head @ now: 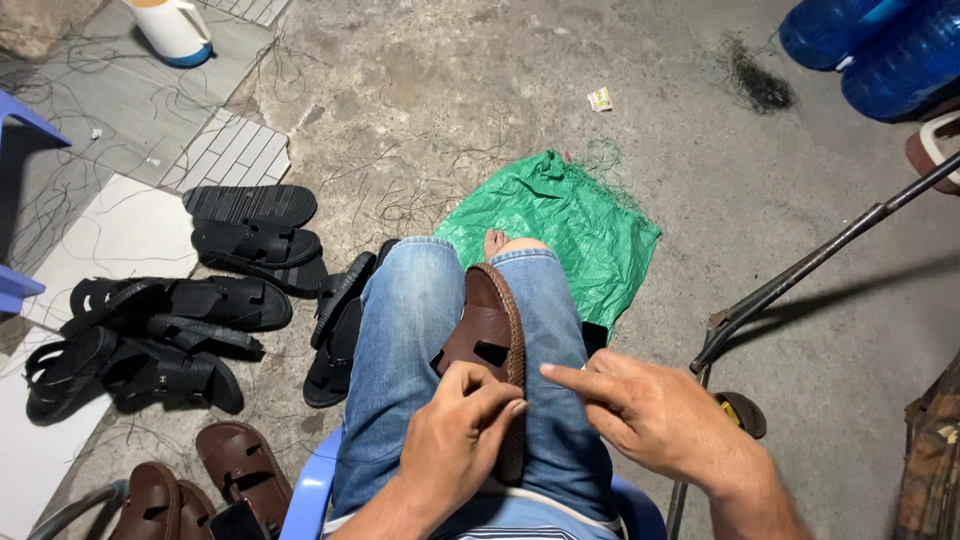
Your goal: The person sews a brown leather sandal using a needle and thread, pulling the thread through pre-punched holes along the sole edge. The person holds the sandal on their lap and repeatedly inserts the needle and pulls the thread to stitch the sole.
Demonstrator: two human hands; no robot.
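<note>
Brown sandal [492,330] lies lengthwise between the person's knees on the blue jeans [405,340], its braided edge turned to the right leg. Left hand [455,440] clamps the near end of the sandal, fingers curled over the strap and rim. Right hand [655,410] holds nothing I can make out: forefinger stretched toward the braided edge, thumb alongside, other fingers loosely bent; whether a thread runs between them is too fine to tell. Step in hand, by my reading: hand-work along the sandal's rim, stitching or checking it. Next move would call for a steady left-hand grip and a precise fingertip placement on the braid. Black sandals [190,330] lie heaped on the floor at left, green sheet [570,225] beyond the knees.
</note>
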